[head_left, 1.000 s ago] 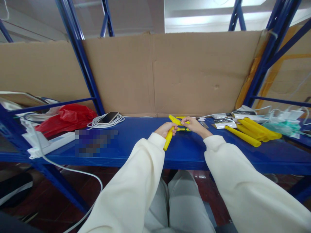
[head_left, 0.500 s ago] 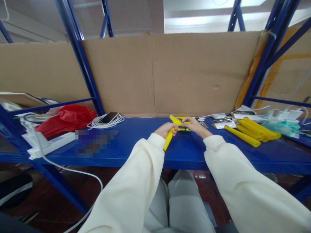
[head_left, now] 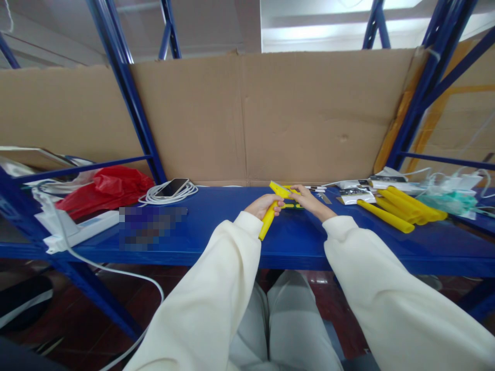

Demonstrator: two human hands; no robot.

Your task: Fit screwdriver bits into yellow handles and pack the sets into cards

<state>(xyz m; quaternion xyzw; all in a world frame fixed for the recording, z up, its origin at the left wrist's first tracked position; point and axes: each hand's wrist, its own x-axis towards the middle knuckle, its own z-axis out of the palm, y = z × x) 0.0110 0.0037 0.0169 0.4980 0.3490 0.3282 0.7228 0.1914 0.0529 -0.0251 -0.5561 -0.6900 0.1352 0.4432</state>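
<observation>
My left hand point(head_left: 262, 207) is wrapped round the handle of a yellow scraper-like tool point(head_left: 266, 225). Its round handle points down toward me, and its wide angled head rises above my fist. On the right side of that head, the fingertips of my right hand point(head_left: 309, 201) are pinched close against it. Whether they grip the head itself or a small part on it is too small to tell. Beneath my hands lies another yellow piece with a dark part point(head_left: 293, 206), partly hidden. A small flat grey piece point(head_left: 324, 198) rests just beyond my right hand.
Several yellow tubes point(head_left: 386, 216) lie on the blue shelf point(head_left: 216, 232) at right, beside silver-and-black packets point(head_left: 358, 197). Leftward are a phone point(head_left: 174, 187) on a coiled white cable point(head_left: 154, 196), a red bag point(head_left: 112, 188) and a white power strip point(head_left: 88, 229). Cardboard point(head_left: 309, 118) closes the back.
My right hand has shifted slightly left along the tool's head, and the head has turned a little, showing a paler upper face. My left hand keeps its hold.
</observation>
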